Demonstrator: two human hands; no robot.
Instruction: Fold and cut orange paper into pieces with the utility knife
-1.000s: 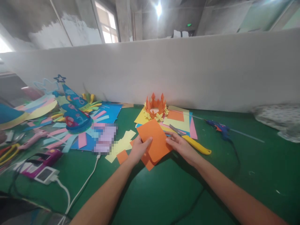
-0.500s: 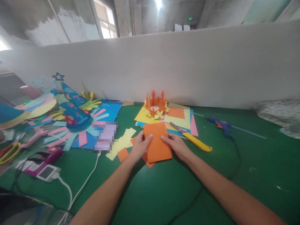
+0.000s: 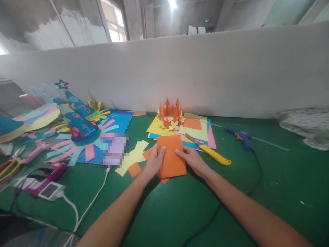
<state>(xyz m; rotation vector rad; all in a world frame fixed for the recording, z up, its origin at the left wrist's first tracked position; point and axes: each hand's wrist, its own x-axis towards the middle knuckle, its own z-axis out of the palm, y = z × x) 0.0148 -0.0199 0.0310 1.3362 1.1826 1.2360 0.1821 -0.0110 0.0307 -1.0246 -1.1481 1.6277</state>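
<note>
Between my two hands is an orange sheet of paper (image 3: 171,157), held upright-looking above the green table. My left hand (image 3: 154,160) grips its left edge, thumb on the front face. On the right edge, my right hand (image 3: 193,158) pinches it the same way; the fingers behind the sheet are hidden. Under and left of it lie orange paper scraps (image 3: 135,169) and pale yellow strips (image 3: 133,156). Just beyond stands an orange and yellow paper crown (image 3: 170,116) on stacked coloured sheets (image 3: 192,123). A yellow utility knife (image 3: 215,154) rests close to my right hand, blade out.
Decorated blue cone hats (image 3: 83,125) stand at left among paper strips. Nearer are a phone (image 3: 115,150) on a white cable, a power strip (image 3: 50,181) and yellow-handled scissors (image 3: 12,168). A blue glue gun (image 3: 240,136) trails its cord at right. A pale partition (image 3: 231,72) borders the back.
The view has shifted slightly. The orange sheet's lower right corner has swung a little to the left, while both hands keep hold of its sides.
</note>
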